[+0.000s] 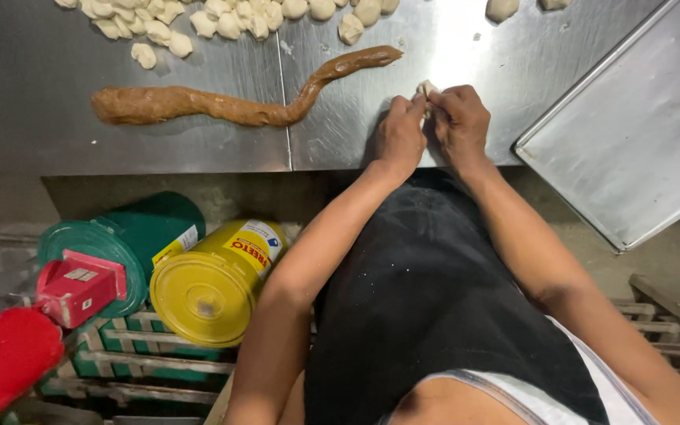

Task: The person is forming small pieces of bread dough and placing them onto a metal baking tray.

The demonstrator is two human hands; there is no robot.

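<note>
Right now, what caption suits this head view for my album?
Both hands, left hand and right hand, pinch a small dough piece beside a long brown filling rope.

On the table (57, 142) we find the filling rope (222, 102) left of our hands, the dough pieces (222, 20) behind it, the tray (631, 149) at right (partly overhanging the edge), and two buckets (175, 267) below left.

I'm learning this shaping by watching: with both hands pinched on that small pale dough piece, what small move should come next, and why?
Probably finish pinching it shut. The left hand and right hand grip the small dough piece between fingertips just above the steel table, with the brown filling rope close by. The metal tray to the right shows bare metal, a likely resting place afterwards.
</note>
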